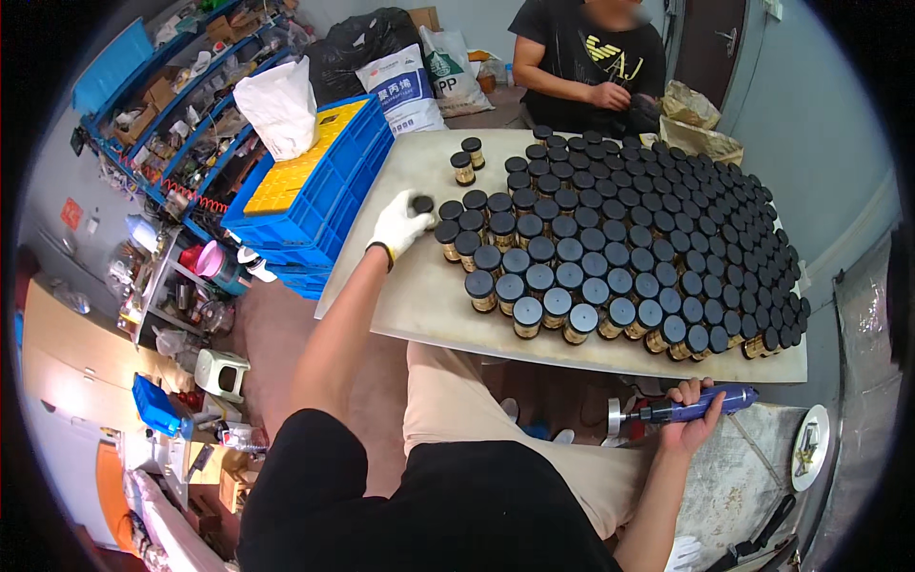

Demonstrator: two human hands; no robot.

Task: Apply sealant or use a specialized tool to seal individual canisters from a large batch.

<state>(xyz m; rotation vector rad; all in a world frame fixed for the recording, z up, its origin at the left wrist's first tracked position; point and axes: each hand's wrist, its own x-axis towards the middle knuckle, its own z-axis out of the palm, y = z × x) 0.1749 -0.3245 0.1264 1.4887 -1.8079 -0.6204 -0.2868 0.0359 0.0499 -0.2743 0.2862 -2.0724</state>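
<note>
My left hand (397,227), in a white glove, reaches over the left part of the pale table (410,303). Its fingers are closed round a small jar (422,204) with a black lid. Right beside it begins a dense group of clear jars (569,275) with black lids and gold-coloured bands or contents. Below the table's front edge, my bare right hand (694,426) is wrapped round a blue power screwdriver (729,398). A round silver cup-shaped head (614,418) on that tool points left.
Two jars (463,169) stand apart at the far side. Stacked blue crates (362,143) holding yellow pieces sit left of the table. A co-worker (586,71) is at the far edge. A metal side table (734,458) with a white plate (811,448) is lower right.
</note>
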